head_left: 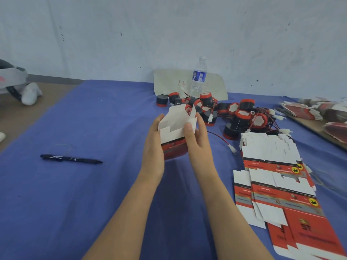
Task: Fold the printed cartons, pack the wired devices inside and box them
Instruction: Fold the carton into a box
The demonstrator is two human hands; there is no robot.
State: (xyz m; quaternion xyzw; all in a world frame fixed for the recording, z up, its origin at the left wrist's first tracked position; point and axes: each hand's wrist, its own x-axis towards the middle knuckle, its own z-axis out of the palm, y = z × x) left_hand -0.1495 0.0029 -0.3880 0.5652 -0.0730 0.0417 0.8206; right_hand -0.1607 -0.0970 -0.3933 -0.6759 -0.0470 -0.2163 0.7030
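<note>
red and white card, thin and light: i see a half-folded carton (173,141) held up between two hands above a blue cloth (93,194). the left hand (153,149) grips its left wall; the right hand (198,141) pinches the right wall, thumb on a white flap. the top flaps stand open. i judge it will crease easily, so hold it by the walls, not the flaps. just beyond the grip lies a heap of wired devices (238,113); to its right, flat cartons (270,154). the carton print is too blurred to read. a handwritten 4 shows on a pale board (169,81) farther off.
</note>
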